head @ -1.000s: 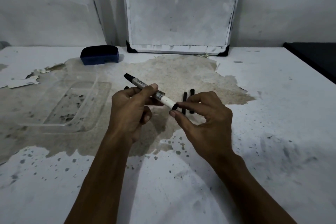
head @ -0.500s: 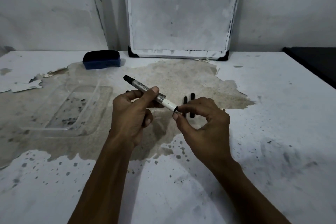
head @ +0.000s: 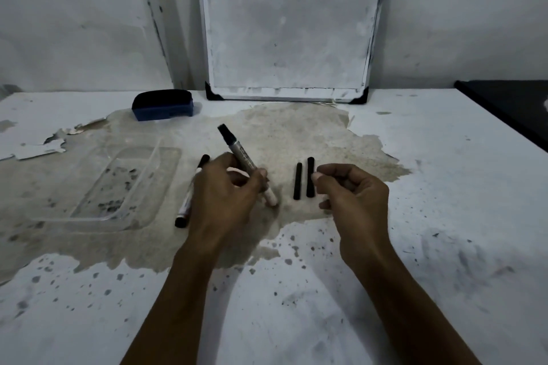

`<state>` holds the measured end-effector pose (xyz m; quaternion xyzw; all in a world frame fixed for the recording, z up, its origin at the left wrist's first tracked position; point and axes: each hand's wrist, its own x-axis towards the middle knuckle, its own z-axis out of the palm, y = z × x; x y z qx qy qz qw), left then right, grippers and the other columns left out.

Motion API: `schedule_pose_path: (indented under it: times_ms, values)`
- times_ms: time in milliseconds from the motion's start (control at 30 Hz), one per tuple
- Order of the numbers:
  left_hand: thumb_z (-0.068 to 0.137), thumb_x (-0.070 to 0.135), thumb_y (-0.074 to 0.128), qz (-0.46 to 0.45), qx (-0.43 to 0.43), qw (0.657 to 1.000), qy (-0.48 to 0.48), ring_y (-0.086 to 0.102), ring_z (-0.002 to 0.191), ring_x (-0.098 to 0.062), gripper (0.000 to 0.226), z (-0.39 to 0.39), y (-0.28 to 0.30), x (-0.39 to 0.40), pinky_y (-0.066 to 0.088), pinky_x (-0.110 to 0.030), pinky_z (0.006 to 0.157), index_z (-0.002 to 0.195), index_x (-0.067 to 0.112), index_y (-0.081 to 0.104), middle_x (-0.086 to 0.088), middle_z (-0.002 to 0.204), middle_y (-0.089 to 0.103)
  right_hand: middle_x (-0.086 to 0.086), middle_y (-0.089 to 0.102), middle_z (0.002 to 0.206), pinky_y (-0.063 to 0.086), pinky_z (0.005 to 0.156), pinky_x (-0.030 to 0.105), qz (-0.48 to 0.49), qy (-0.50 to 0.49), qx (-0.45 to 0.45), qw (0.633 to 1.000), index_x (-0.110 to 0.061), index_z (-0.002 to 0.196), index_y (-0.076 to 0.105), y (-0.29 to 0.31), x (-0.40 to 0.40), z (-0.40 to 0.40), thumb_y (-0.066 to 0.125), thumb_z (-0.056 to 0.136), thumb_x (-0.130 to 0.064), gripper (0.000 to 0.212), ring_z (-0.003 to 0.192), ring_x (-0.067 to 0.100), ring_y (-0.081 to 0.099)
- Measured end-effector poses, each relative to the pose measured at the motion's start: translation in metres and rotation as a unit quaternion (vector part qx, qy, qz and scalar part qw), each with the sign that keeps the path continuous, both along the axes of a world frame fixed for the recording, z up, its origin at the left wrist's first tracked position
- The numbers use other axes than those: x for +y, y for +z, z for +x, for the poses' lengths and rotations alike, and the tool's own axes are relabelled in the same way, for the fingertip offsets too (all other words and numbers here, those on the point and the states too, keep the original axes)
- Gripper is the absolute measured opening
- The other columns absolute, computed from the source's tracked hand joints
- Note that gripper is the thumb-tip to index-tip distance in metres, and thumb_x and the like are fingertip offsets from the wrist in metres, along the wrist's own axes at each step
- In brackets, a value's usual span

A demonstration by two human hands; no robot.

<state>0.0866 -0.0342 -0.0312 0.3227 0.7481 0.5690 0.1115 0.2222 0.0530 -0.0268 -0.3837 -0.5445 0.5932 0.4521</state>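
Now your right hand [head: 353, 195] has come off the marker [head: 240, 154], fingers curled beside the two black sticks [head: 297, 181]; whether it pinches anything, I cannot tell. Your left hand [head: 228, 195] grips the marker mid-frame, tilted over the bench [head: 444, 187], its white end seemingly unplugged.

A smudged whiteboard [head: 290, 27] leans on the dim white wall [head: 74, 24]. Before it, the white counter [head: 444, 216] shows a bare brownish patch. Right of the whiteboard lies a dark surface [head: 510, 104].
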Motion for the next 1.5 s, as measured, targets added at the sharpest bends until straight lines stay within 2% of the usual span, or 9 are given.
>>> schedule_pose_path:
  times_ms: [100, 200, 400, 567, 733, 867, 1033, 1300, 1500]
  values:
    - [0.089, 0.018, 0.072, 0.08, -0.034, 0.996, 0.035, 0.055, 0.034, -0.007, 0.013, -0.002, 0.003, -0.002, 0.04, -0.02, 0.034, 0.096, 0.01, 0.066, -0.005, 0.078, 0.078, 0.001, 0.07, 0.07, 0.051, 0.056, 0.016, 0.017, -0.007, -0.005, 1.0, -0.014, 0.08, 0.072, 0.001, 0.003, 0.003, 0.072, 0.079, -0.001, 0.013, 0.059, 0.002, 0.064]
    - [0.089, 0.015, 0.072, 0.052, -0.038, 0.997, 0.033, 0.054, 0.032, -0.007, 0.014, -0.002, 0.004, -0.002, 0.041, -0.02, 0.034, 0.097, 0.006, 0.065, -0.007, 0.078, 0.078, 0.002, 0.072, 0.073, 0.053, 0.059, 0.02, 0.038, -0.01, -0.032, 0.999, -0.014, 0.081, 0.073, -0.002, 0.003, 0.003, 0.073, 0.078, -0.002, 0.012, 0.064, 0.005, 0.066]
    - [0.09, 0.012, 0.071, 0.114, -0.081, 0.988, 0.062, 0.049, 0.03, -0.011, 0.008, -0.001, 0.004, -0.001, 0.038, -0.021, 0.033, 0.089, 0.005, 0.067, -0.006, 0.075, 0.079, 0.003, 0.074, 0.075, 0.057, 0.068, 0.031, 0.076, 0.008, -0.078, 0.994, -0.015, 0.079, 0.074, -0.006, 0.002, 0.002, 0.075, 0.076, -0.005, 0.01, 0.074, 0.019, 0.07]
    - [0.091, 0.009, 0.068, 0.151, -0.102, 0.982, 0.054, 0.045, 0.027, -0.01, 0.008, 0.0, 0.006, -0.001, 0.035, -0.018, 0.031, 0.086, 0.003, 0.066, 0.002, 0.069, 0.078, -0.008, 0.071, 0.075, 0.055, 0.065, 0.021, 0.159, 0.028, -0.13, 0.978, -0.018, 0.085, 0.074, -0.006, -0.003, 0.0, 0.082, 0.071, -0.011, 0.017, 0.072, 0.008, 0.067]
    - [0.091, 0.011, 0.069, 0.149, -0.131, 0.98, 0.03, 0.04, 0.026, -0.012, 0.011, 0.001, 0.005, 0.002, 0.034, -0.019, 0.033, 0.087, 0.001, 0.067, -0.002, 0.069, 0.078, -0.012, 0.064, 0.1, 0.048, 0.077, 0.018, 0.301, 0.036, -0.218, 0.928, -0.026, 0.105, 0.07, -0.014, -0.009, -0.004, 0.085, 0.067, -0.029, 0.041, 0.095, 0.004, 0.058]
    - [0.091, 0.012, 0.069, 0.161, -0.156, 0.974, 0.02, 0.041, 0.031, -0.016, 0.01, -0.001, 0.007, -0.002, 0.037, -0.022, 0.035, 0.082, 0.007, 0.068, -0.004, 0.073, 0.078, -0.006, 0.065, 0.101, 0.03, 0.078, 0.005, 0.386, 0.007, -0.269, 0.882, -0.021, 0.105, 0.071, -0.021, -0.009, -0.007, 0.081, 0.071, -0.032, 0.037, 0.097, 0.011, 0.051]
    - [0.092, 0.011, 0.068, 0.177, -0.175, 0.969, 0.003, 0.042, 0.039, -0.025, 0.011, -0.002, 0.009, -0.004, 0.037, -0.022, 0.035, 0.083, 0.004, 0.068, -0.008, 0.076, 0.079, -0.003, 0.068, 0.086, 0.034, 0.072, 0.017, 0.43, -0.019, -0.236, 0.871, -0.018, 0.091, 0.074, -0.02, -0.009, -0.005, 0.078, 0.075, -0.027, 0.019, 0.085, 0.016, 0.055]
    - [0.091, 0.011, 0.069, 0.154, -0.162, 0.974, 0.014, 0.045, 0.029, -0.009, 0.008, -0.006, 0.027, -0.015, 0.035, -0.018, 0.033, 0.085, 0.005, 0.069, -0.008, 0.073, 0.078, -0.002, 0.068, 0.079, 0.048, 0.068, 0.037, 0.469, -0.012, -0.176, 0.865, -0.014, 0.084, 0.074, -0.017, -0.016, -0.007, 0.075, 0.078, -0.02, 0.009, 0.078, 0.016, 0.057]
    - [0.09, 0.015, 0.071, 0.177, -0.155, 0.968, 0.09, 0.043, 0.031, -0.013, 0.007, -0.041, 0.046, -0.059, 0.035, -0.019, 0.033, 0.087, 0.009, 0.069, -0.009, 0.076, 0.079, -0.006, 0.067, 0.084, 0.048, 0.077, 0.032, 0.474, 0.042, -0.156, 0.866, -0.014, 0.093, 0.071, -0.013, -0.022, -0.018, 0.071, 0.082, -0.017, 0.011, 0.084, 0.011, 0.056]
